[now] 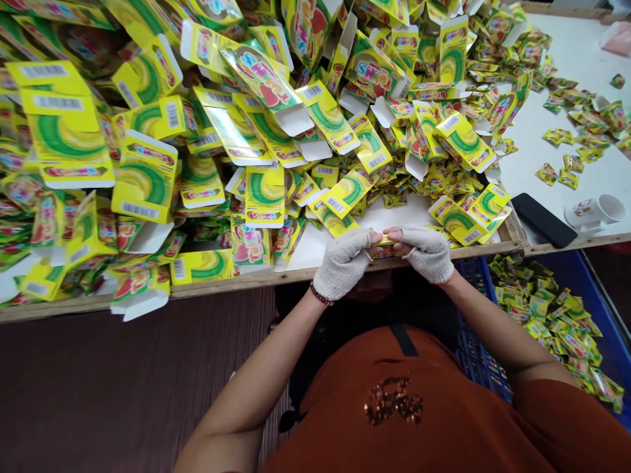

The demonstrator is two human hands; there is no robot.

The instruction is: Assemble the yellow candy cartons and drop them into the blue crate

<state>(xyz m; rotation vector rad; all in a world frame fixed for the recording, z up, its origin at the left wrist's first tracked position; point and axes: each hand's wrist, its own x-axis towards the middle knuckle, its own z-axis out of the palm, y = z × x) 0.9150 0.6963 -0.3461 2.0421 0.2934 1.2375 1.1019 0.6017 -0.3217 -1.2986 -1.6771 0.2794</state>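
Observation:
My left hand (346, 263), in a white fingerless glove, and my right hand (424, 253), gloved the same way, meet at the table's front edge. Between their fingertips they grip a yellow candy box (386, 244), seen nearly edge-on and partly covered by the fingers. Just beyond my left hand lies a flat yellow-green box (331, 217). Near my right hand rest two more boxes, one of them this box with a green swirl (458, 220). Small wrapped candies (438, 180) are heaped behind the hands.
Printed candy boxes (266, 72) pile high across the left and back. On the right are a black phone (543, 220), a white mug (594, 211) and scattered candies (559, 136). A blue crate (604, 295) of packets stands below. A wooden rim (197, 297) edges the table.

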